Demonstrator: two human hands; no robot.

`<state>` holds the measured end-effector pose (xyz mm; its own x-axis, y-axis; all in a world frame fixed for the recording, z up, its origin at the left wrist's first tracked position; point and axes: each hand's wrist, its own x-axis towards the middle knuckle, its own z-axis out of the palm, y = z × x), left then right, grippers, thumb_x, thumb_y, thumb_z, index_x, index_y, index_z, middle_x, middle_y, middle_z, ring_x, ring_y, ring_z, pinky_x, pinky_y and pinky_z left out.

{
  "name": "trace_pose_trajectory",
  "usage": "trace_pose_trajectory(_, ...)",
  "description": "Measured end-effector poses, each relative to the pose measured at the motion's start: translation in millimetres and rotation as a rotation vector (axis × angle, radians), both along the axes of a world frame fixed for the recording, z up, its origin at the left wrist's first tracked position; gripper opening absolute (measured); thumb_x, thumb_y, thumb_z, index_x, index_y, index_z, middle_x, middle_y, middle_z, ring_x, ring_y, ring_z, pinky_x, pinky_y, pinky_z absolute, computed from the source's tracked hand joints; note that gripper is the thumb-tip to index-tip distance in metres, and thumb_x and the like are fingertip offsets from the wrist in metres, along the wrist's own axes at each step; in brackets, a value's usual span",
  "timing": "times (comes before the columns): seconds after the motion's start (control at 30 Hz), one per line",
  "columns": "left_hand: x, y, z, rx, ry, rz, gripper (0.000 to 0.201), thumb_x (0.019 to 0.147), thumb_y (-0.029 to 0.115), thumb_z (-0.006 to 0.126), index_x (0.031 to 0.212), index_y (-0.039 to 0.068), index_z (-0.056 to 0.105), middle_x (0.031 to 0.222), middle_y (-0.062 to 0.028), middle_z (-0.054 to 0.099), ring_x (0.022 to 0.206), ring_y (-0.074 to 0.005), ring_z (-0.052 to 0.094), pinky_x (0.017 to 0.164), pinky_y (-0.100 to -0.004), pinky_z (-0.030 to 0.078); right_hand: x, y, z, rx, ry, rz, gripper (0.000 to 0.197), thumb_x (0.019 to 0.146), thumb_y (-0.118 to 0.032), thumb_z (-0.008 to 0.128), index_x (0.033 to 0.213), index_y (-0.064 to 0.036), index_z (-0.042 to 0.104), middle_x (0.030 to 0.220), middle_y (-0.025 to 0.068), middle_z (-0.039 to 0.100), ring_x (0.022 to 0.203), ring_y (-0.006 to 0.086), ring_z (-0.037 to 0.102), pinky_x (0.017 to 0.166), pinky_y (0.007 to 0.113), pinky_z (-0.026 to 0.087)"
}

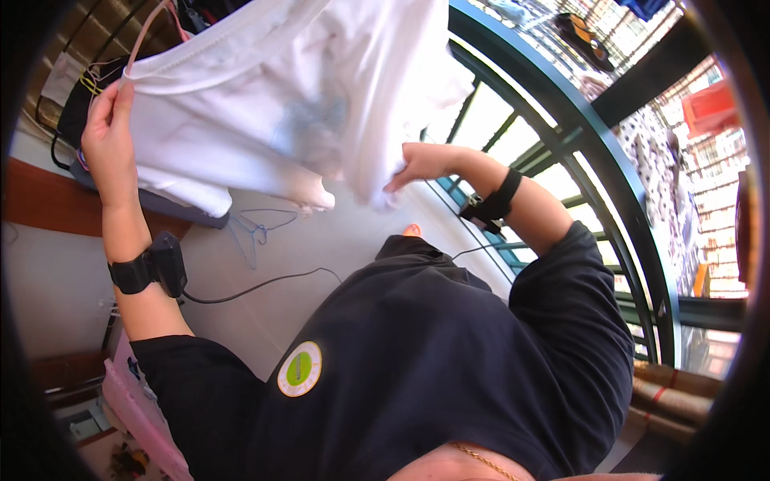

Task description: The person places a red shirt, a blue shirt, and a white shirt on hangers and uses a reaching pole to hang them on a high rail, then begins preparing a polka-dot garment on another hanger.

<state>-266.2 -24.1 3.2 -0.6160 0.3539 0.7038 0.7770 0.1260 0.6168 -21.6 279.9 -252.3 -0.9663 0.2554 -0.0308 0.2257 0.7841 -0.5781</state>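
Note:
A white shirt-like garment (pixel 241 104) with a bluish-grey print hangs spread between my hands. My left hand (pixel 110 136) is closed in a pinch on its edge at the left. A thin pink curved piece (pixel 147 30), perhaps part of a hanger, rises from that same spot; whether my fingers hold it too I cannot tell. Over at the right, my right hand (pixel 425 163) grips the garment's lower edge with bent fingers. Motion smears the cloth around it. Folds hide much of the garment's shape, and its top runs out of view.
A blue wire hanger (pixel 258 231) lies on the grey floor (pixel 241 313). Green metal railing (pixel 593 152) curves along the right, with hanging clothes (pixel 642 160) beyond. Dark items (pixel 76 112) stand behind my left hand. A black cable (pixel 257 295) trails from the left wrist device (pixel 167 264).

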Motion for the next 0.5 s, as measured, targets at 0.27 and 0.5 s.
trace_pose_trajectory(0.27, -53, -5, -7, -0.043, -0.062, 0.138, 0.021, 0.088, 0.016, 0.058, 0.097, -0.003, 0.061, 0.089, -0.0011, 0.060, 0.082, -0.0076, 0.051, 0.075, -0.0201, 0.040, -13, 89, 8, -0.288, 0.011, -0.376, 0.024, 0.078, -0.024, 0.065, 0.088, -0.0021, 0.066, 0.079, 0.0133, 0.065, 0.073, 0.0221, 0.062, 0.069, 0.031, 0.048)
trace_pose_trajectory(0.5, -62, 43, -30, -0.240, 0.145, 0.105, 0.014, 0.087, 0.009, 0.056, 0.091, -0.004, 0.058, 0.085, -0.0065, 0.054, 0.078, -0.0153, 0.051, 0.071, -0.0226, 0.040, -20, 95, 73, 0.128, -0.068, -0.050, 0.034, 0.075, -0.033, 0.069, 0.090, -0.0035, 0.064, 0.081, 0.0155, 0.062, 0.076, 0.0323, 0.060, 0.067, 0.038, 0.048)
